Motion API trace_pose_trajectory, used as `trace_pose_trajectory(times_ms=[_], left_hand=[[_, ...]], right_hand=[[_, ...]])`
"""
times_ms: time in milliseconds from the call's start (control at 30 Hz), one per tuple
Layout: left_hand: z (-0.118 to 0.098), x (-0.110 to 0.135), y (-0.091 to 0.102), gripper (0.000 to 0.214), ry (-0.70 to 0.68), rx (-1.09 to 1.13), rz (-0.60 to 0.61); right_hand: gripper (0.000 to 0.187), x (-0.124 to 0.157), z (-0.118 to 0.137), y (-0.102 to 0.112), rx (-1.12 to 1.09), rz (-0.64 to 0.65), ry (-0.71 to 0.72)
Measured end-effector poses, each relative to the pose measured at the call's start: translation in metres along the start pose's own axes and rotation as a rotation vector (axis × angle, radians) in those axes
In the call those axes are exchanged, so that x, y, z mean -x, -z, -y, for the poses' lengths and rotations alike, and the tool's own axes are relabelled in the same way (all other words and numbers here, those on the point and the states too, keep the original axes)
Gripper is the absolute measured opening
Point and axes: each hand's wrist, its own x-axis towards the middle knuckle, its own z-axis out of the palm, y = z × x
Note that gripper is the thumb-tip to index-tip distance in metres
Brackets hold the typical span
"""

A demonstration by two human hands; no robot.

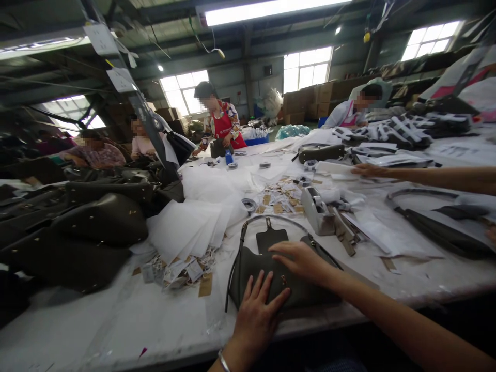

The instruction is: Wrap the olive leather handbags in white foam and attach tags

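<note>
The left hand (pixel 259 311) lay spread on a dark-olive, leathery handbag (pixel 300 295), grasping nothing; the right hand (pixel 304 262) curled slightly, its hold unclear. Seemingly positioning it, they next needed gentle pressure.

Single head-worn view: faces forward and down, bag (pixel 304 295) close below, windows (pixel 308 68) far ahead.

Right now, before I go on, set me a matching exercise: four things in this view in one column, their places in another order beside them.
Things:
1. Dark handbag
2. Tape dispenser
3. White sheets
4. Red apron

Places:
A. Fanned out, left of the handbag
B. Worn by a co-worker
C. Just beyond the handbag, toward the right
D. Beneath the spread left hand

Pairs: 1-D, 2-C, 3-A, 4-B
</note>
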Motion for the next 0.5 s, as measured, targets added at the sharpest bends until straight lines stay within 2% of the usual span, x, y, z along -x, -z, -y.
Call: trace_pose_trajectory(times_ms=[133,200,267,400,500], left_hand=[[-0.001,0.001,-0.001,0.072,0.002,0.001,-0.027],[0.000,0.002,-0.001,0.073,-0.004,0.000,-0.035],[0.001,0.002,-0.001,0.072,-0.014,-0.009,-0.043],[0.002,0.002,-0.004,0.066,-0.026,-0.039,-0.096],[0.003,0.003,-0.010,0.067,-0.027,-0.056,-0.126]], right_hand=[[0.024,-0.087,-0.015,-0.007,-0.195,-0.111,-0.193],[0.020,-0.131,-0.017,-0.021,-0.224,-0.097,-0.244],[0.016,-0.167,-0.014,-0.044,-0.270,-0.043,-0.327],[0.027,-0.206,0.001,-0.101,-0.371,0.116,-0.529],[0.030,-0.215,0.007,-0.124,-0.407,0.141,-0.607]])
